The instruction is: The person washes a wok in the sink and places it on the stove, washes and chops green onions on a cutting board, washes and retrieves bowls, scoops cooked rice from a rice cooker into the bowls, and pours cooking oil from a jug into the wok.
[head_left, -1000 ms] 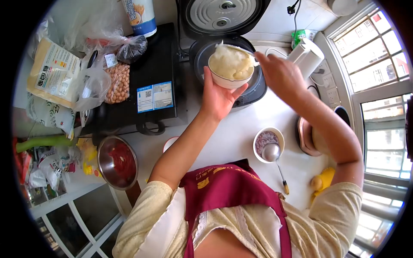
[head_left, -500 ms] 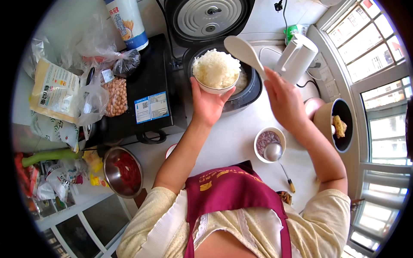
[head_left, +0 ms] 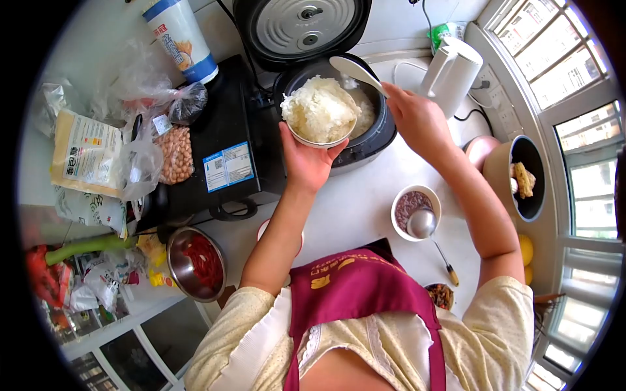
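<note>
My left hand (head_left: pixel 305 159) cups a bowl (head_left: pixel 318 144) from below, at the front of the open rice cooker (head_left: pixel 355 153). White rice (head_left: pixel 317 109) is heaped well above the bowl's rim, and the bowl leans a little toward the cooker. In my right hand (head_left: pixel 414 117), the fingers are wrapped round the handle of a white rice paddle (head_left: pixel 356 70). Its blade is over the cooker, right of the heap, with a small clump of rice just below it. More rice shows inside the pot, partly hidden by the bowl.
A bowl of purplish porridge (head_left: pixel 411 198) with a ladle (head_left: pixel 422 223) stands front right. A white kettle (head_left: pixel 456 75) is behind my right hand. A beige pot (head_left: pixel 497 171) stands by the window. Left are a black cooktop (head_left: pixel 225 111), bagged peanuts (head_left: pixel 175 153) and a steel bowl (head_left: pixel 180 260).
The paddle has come down and left, lower over the cooker. The bowl now tilts toward the pot, and the heap's shape has changed. A clump of rice now shows under the paddle.
</note>
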A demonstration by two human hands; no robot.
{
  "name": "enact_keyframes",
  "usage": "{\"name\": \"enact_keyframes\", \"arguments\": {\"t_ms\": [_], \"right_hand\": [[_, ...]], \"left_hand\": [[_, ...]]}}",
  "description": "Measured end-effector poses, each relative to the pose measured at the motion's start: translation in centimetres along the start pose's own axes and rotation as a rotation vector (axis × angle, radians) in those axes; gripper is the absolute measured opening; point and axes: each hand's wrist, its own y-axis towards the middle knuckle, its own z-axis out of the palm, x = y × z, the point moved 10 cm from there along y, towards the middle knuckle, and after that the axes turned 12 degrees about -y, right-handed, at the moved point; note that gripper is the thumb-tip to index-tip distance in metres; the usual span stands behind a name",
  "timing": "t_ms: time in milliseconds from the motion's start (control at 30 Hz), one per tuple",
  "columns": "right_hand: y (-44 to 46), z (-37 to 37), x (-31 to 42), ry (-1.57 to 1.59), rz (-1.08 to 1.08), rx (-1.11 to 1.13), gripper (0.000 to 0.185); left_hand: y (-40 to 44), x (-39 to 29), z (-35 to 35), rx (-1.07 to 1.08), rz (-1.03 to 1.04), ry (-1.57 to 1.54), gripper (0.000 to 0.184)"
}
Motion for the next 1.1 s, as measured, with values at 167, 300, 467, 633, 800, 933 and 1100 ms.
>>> {"name": "enact_keyframes", "arguments": {"t_ms": [167, 300, 467, 633, 800, 933, 1100], "right_hand": [[0.1, -3.0, 4.4, 0.013, -0.199, 0.117, 0.029], [-0.5, -0.3, 3.3, -0.114, -0.145, 0.126, 0.032], [0.5, 0.6, 1.3, -0.181, -0.075, 0.142, 0.037], [-0.3, -3.4, 6.8, -0.299, -0.464, 0.017, 0.052], [-2.3, -1.8, 5.6, -0.257, -0.454, 0.12, 0.052], [-0.5, -1.8, 2.3, -0.018, -0.162, 0.122, 0.047], [-3.1, -0.1, 4.0, -0.042, -0.234, 0.233, 0.042]], "left_hand": [[-0.6, 0.5, -0.6, -0.022, -0.069, 0.017, 0.072], [-0.8, 0.3, -0.5, -0.018, -0.046, 0.014, 0.073], [-1.0, -0.3, -0.5, -0.017, -0.015, 0.055, 0.073], [-1.3, 0.2, -1.1, -0.104, -0.056, 0.188, 0.077], [-1.4, 0.6, -1.2, -0.097, -0.1, 0.048, 0.075], [-1.4, 1.0, -1.3, -0.097, -0.082, 0.008, 0.076], [-1.5, 1.4, -1.1, -0.057, -0.096, -0.003, 0.077]]}}
